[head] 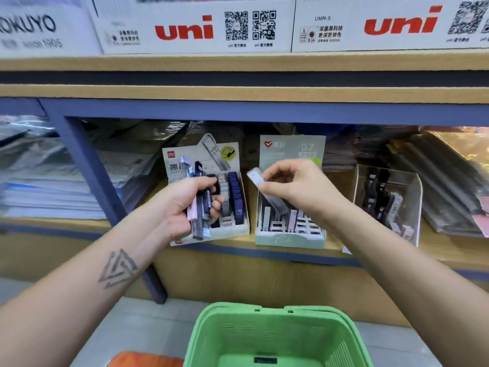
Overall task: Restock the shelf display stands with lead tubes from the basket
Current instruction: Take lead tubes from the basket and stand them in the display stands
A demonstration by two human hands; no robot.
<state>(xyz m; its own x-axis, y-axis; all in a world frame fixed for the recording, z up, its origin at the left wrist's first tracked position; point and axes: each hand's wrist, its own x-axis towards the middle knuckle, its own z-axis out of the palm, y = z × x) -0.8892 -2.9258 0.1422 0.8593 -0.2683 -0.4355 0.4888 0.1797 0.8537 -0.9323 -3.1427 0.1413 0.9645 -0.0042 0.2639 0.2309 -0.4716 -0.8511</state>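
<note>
Your left hand (185, 205) grips a bundle of lead tubes (198, 205), pink, grey and dark ones held upright together, right in front of the left display stand (232, 231). That stand sits on the wooden shelf (436, 250) near its front edge, with dark blue tubes standing in its right-hand rows and a printed backing card behind them.

Your right hand (299, 189) pinches a single pale lead tube (267, 192) between thumb and fingers, tilted so its top leans left. Its lower end reaches down into the middle display stand (289, 238), a light green one with a "0.7" card at the back. Several pale tubes stand in that stand's slots, and some slots show open.

Further right along the shelf is a clear plastic stand (412, 197) holding dark and grey tubes. Stacks of wrapped paper goods lie behind and to both sides of the stands.

The green basket (201, 337) is on the floor below you, in front of the shelf's front edge; the bit of its bottom that shows is mostly bare green. Above, white boxes marked "uni" (195, 27) line the upper shelf.
</note>
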